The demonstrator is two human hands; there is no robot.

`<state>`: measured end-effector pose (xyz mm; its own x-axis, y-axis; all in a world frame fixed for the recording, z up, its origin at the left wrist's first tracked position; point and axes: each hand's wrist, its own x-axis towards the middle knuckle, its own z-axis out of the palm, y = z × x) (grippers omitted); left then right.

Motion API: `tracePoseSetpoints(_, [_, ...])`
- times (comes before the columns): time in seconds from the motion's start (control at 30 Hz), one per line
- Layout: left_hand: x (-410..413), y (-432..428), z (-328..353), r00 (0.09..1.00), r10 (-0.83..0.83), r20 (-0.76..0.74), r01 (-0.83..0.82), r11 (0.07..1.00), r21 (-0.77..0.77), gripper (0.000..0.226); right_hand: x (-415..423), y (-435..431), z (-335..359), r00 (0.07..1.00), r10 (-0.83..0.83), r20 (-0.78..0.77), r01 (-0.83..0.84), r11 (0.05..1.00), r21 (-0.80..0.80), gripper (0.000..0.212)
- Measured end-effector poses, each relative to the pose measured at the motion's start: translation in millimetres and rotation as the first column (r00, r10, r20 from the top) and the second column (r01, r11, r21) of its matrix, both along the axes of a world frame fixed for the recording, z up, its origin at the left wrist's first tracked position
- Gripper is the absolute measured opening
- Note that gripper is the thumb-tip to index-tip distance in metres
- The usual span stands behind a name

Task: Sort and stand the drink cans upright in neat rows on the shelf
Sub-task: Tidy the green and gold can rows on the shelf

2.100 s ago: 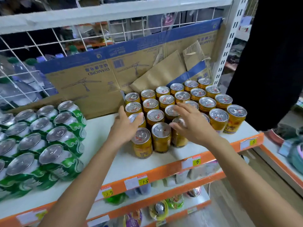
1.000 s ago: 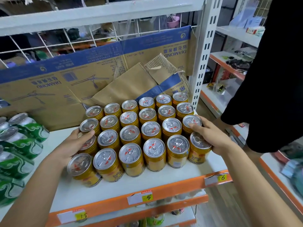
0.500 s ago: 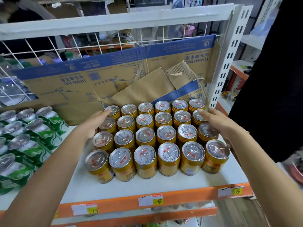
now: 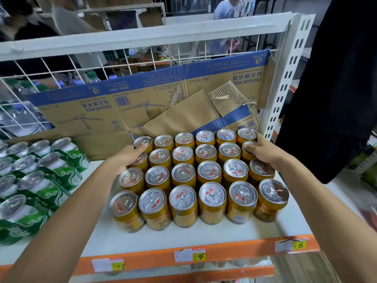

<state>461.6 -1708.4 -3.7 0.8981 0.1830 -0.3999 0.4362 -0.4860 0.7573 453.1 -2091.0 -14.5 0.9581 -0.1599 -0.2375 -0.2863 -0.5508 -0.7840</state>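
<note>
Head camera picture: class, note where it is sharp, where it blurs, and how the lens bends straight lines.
Head view: gold cans sharp in even light, soft glare on their lids; green cans at the left edge smear; the white shelf rail bows from wide-angle distortion; the lower-right corner is blurred.

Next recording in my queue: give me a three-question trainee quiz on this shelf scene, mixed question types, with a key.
1. True or false: all the gold cans stand upright in a block on the shelf.
2. Which part of that block does the left hand touch? A) its left side, towards the back B) its front row C) its right side
3. Fill in: the front row holds ___ gold cans.
Key: 1 true; 2 A; 3 six.
</note>
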Motion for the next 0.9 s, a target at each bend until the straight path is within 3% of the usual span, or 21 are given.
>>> tracePoseSetpoints(0.1, [-6.0, 1.2, 0.9, 0.998, -0.034, 0.047, 0.021, 0.966, 0.257, 0.068, -0.9, 3.4, 4.6, 0.998, -0.003, 0.062, 0.014, 0.983, -0.185, 0.057])
tracePoseSetpoints(0.17, [-17.9, -1.2, 2.9, 0.980, -0.108, 0.167, 0.024, 0.898, 0.439, 0.073, -7.0, 9.5, 10.4, 0.984, 0.020, 0.176, 0.047, 0.928, -0.368, 0.057])
tracePoseSetpoints(0.23, [-41.5, -8.1, 9.9, 0.920, -0.247, 0.304, 0.041, 0.833, 0.552, 0.072, -23.2, 26.4, 21.2, 0.958, 0.131, 0.256, 0.021, 0.856, -0.516, 0.061])
tracePoseSetpoints(0.3, [-71.4, -15.9, 18.9, 0.824, -0.432, 0.366, 0.138, 0.780, 0.610, 0.069, -48.9, 52.8, 35.5, 0.897, 0.350, 0.269, -0.137, 0.801, -0.583, 0.063])
tracePoseSetpoints(0.37, [-101.9, -17.8, 24.1, 0.729, -0.595, 0.338, 0.253, 0.692, 0.676, 0.074, -79.6, 83.3, 46.5, 0.794, 0.555, 0.246, -0.326, 0.731, -0.600, 0.073])
tracePoseSetpoints(0.43, [-130.0, -10.4, 24.3, 0.658, -0.707, 0.260, 0.322, 0.576, 0.751, 0.084, -106.4, 114.2, 48.8, 0.690, 0.704, 0.165, -0.458, 0.602, -0.654, 0.090])
tracePoseSetpoints(0.5, [-149.2, 1.1, 16.5, 0.622, -0.760, 0.186, 0.320, 0.464, 0.826, 0.090, -124.2, 140.9, 43.8, 0.620, 0.783, 0.055, -0.513, 0.457, -0.727, 0.103])
tracePoseSetpoints(0.6, [-163.0, 7.8, -0.3, 0.635, -0.770, 0.071, 0.287, 0.320, 0.903, 0.099, -138.3, 172.4, 30.8, 0.603, 0.798, -0.021, -0.472, 0.336, -0.815, 0.113])
tracePoseSetpoints(0.73, [-161.8, -1.2, -18.2, 0.663, -0.747, 0.058, 0.297, 0.333, 0.895, 0.096, -139.6, 184.4, 13.2, 0.655, 0.754, -0.044, -0.436, 0.329, -0.838, 0.102])
tracePoseSetpoints(0.9, [-156.6, 0.1, -23.5, 0.645, -0.748, 0.153, 0.234, 0.385, 0.893, 0.098, -137.9, 187.1, 10.5, 0.666, 0.744, -0.049, -0.425, 0.324, -0.845, 0.103])
